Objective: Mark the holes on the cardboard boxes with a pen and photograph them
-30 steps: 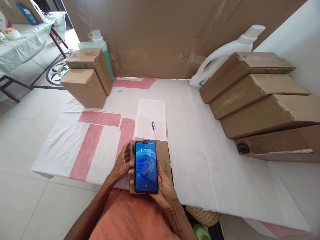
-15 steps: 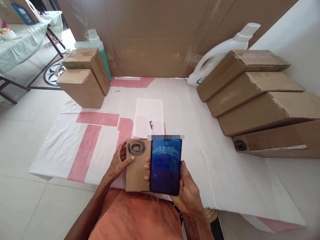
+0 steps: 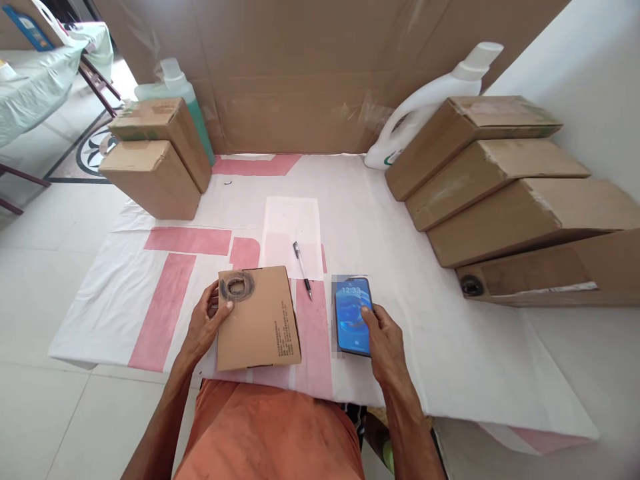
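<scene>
Left hand (image 3: 203, 327) gripping cardboard box (image 3: 260, 320), right hand (image 3: 385, 340) clasping phone (image 3: 351, 312) on white sheet (image 3: 425, 320)

The phone (image 3: 353, 315) under your right hand (image 3: 386, 340), near the front edge of the sheet, shows 12:33. The cardboard box (image 3: 259, 319) beside it bears small black print, too small to read.

Pale tiled floor (image 3: 60, 413), cardboard backdrop (image 3: 310, 73) (white wall (image 3: 590, 87) beside).
</scene>
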`<state>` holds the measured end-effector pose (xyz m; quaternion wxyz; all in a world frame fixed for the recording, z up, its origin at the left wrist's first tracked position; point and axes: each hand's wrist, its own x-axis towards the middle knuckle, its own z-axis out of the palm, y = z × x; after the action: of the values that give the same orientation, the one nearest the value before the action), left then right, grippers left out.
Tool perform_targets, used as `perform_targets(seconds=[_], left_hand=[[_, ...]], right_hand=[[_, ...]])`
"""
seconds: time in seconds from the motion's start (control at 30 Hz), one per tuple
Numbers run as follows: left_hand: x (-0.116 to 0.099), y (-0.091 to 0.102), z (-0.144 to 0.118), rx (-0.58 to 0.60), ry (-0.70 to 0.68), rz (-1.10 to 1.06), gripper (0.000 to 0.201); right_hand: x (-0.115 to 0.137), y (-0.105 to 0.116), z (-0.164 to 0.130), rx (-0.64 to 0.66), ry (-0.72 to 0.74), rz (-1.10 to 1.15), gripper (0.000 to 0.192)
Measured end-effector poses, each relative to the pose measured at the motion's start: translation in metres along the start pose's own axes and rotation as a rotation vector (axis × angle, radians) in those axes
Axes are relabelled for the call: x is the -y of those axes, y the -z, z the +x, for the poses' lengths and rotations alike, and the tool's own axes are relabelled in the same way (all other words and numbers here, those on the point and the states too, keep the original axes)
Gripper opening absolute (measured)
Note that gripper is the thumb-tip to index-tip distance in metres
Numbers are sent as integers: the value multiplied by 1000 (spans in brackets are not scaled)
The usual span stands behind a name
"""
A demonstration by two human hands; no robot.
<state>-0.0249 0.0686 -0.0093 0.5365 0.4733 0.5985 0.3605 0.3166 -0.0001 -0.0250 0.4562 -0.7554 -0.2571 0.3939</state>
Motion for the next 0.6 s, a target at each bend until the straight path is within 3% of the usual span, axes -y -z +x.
perform_targets(seconds=[0.17, 0.43, 0.53, 0.6], left_hand=[[3, -2, -3, -15, -17, 53, 78], [20, 6, -13, -115, -79, 101, 70], [30, 11, -27, -158, -69, 88, 72], [36, 10, -41, -141, -63, 77, 69]], right_hand=[[-8, 10, 3, -111, 27, -206, 57], [-34, 23, 16, -151, 169, -620, 81], [-41, 18, 6, -276, 343, -711, 87], [-47, 5, -11, -211, 569, -720, 78]])
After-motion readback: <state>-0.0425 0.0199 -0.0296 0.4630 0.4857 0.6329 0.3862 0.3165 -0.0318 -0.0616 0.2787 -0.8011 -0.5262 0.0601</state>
